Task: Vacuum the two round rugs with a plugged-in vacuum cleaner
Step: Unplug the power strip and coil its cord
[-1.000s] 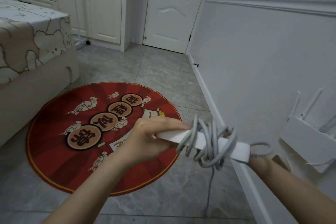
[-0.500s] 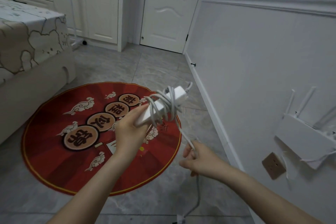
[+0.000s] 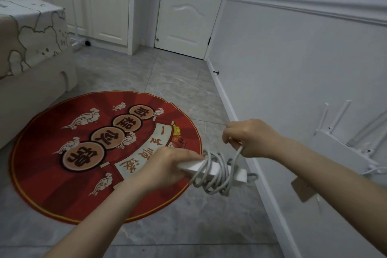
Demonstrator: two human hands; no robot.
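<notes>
Two hands worked low in the middle of the frame: the left hand [image 3: 167, 165] was wrapped round one end of a white power strip [image 3: 211, 170], holding it roughly level as a spool, while the right hand [image 3: 249, 136], just above and to the right, pinched a strand of the grey-white cord [image 3: 217, 176] that ran down to the coils. That split looked deliberate, one hand steadying the strip and the other drawing loops off it, presumably to free enough lead to reach an outlet for the vacuum. Several loops were wound about the strip; I could not count them exactly, as they overlapped. One round red rug [image 3: 100, 157] lay flat on the grey tiled floor [image 3: 178, 226] at lower left, partly behind the left forearm; a second rug was not in view, nor was any vacuum cleaner. One brown wall socket [image 3: 302, 191] sat low on the white wall at lower right, close to the hands, a likely reason for standing there. Above it one white router [image 3: 345, 151] hung on the wall, with at least four antennae showing. One bed [image 3: 31, 48] stood at upper left, and one closed door [image 3: 188, 12] at top centre.
</notes>
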